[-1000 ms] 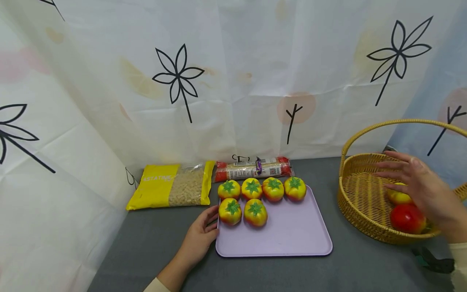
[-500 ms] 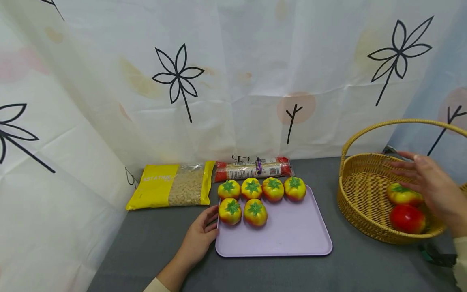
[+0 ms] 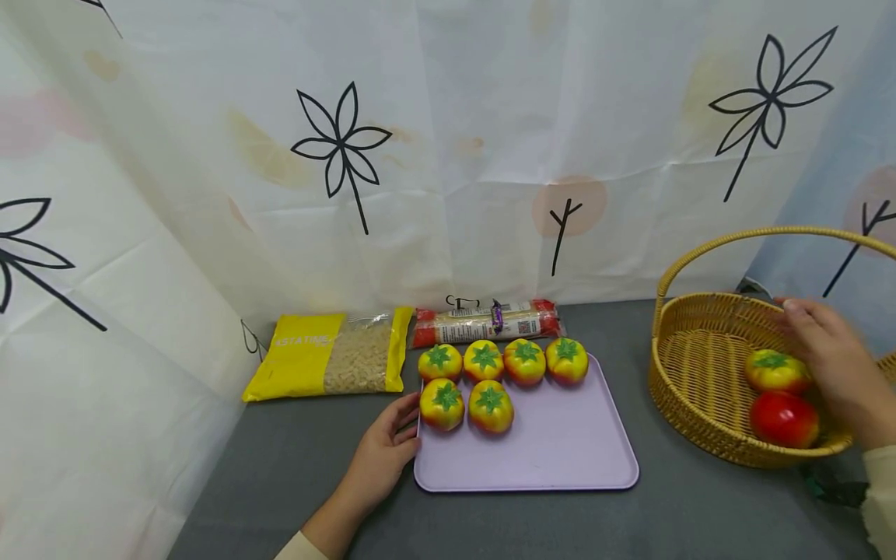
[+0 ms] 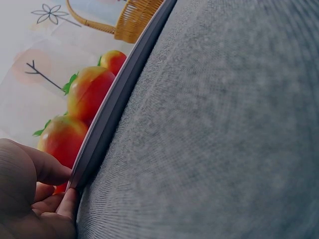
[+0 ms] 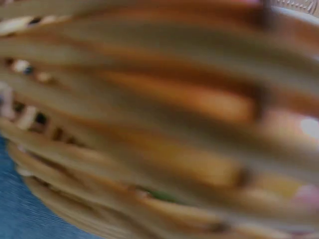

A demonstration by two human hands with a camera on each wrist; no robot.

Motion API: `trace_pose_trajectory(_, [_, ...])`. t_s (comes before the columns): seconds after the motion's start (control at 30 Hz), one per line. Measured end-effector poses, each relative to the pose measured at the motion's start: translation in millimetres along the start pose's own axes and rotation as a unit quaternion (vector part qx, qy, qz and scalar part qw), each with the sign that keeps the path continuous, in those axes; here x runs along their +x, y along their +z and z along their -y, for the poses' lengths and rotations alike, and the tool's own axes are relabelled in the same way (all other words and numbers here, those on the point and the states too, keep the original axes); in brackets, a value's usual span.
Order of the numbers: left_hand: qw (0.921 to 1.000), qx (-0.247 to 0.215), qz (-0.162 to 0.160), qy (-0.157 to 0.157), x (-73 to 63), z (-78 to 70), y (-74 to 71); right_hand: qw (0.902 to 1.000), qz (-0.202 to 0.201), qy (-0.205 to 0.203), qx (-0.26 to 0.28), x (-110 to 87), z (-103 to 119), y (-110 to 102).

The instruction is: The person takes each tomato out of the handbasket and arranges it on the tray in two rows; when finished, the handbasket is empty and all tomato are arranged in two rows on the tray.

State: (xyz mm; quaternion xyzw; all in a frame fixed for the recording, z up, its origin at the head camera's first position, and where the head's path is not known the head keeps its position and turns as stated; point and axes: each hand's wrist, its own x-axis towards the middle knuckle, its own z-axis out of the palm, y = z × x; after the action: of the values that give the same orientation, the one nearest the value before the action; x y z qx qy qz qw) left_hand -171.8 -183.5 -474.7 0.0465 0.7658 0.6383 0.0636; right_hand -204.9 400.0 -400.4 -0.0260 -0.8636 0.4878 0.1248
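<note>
In the head view my left hand holds the left edge of a lilac tray. The left wrist view shows the thumb over the tray's rim and a finger beneath it. Several yellow-red persimmons with green star-shaped tops sit on the tray in two rows. My right hand is at the right side of a wicker basket, its fingertips partly hidden. Beside it in the basket lie a yellow persimmon and a glossy red fruit. Blurred basket weave fills the right wrist view.
A yellow bag with a see-through window lies behind the tray at left. Behind the tray rests a red-ended packet. The basket's tall handle arches over its opening. A printed cloth hangs at the back.
My right hand has shifted right and slightly lower across the basket, uncovering the yellow persimmon. My left hand and the tray look unmoved.
</note>
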Motion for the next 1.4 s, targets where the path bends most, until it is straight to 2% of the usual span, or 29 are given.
trace_pose_trajectory(0.13, [1.0,0.001,0.001,0.001,0.2,-0.6,0.5,0.9981,0.053,0.019,-0.026,3.5,-1.8,0.9])
trace_pose_trajectory(0.27, [1.0,0.002,-0.003,0.0,0.0,-2.1,0.9,0.9913,0.119,0.033,-0.046,8.4,-1.5,2.3])
trace_pose_trajectory(0.37, [1.0,0.003,-0.004,0.0,0.0,-2.6,1.2,0.981,0.172,0.033,-0.083,10.6,-3.0,3.9])
trace_pose_trajectory(0.47, [1.0,0.004,-0.004,0.001,-0.2,-3.2,1.4,0.966,0.219,0.021,-0.136,11.6,-5.3,4.7])
trace_pose_trajectory(0.6, [1.0,0.006,-0.004,0.001,-0.5,-3.7,1.3,0.952,0.251,0.007,-0.175,12.0,-7.5,4.0])
trace_pose_trajectory(0.97, [1.0,0.005,-0.001,0.001,-0.8,-3.4,1.1,0.9557,0.237,0.0,-0.175,9.5,-6.7,5.3])
trace_pose_trajectory(1.2, [1.0,0.008,-0.002,0.004,-0.8,-3.2,1.2,0.9651,0.219,0.005,-0.144,6.8,-3.4,6.7])
trace_pose_trajectory(1.4, [1.0,0.005,-0.001,0.006,-0.4,-1.8,0.4,0.9705,0.207,0.004,-0.123,2.8,8.8,9.0])
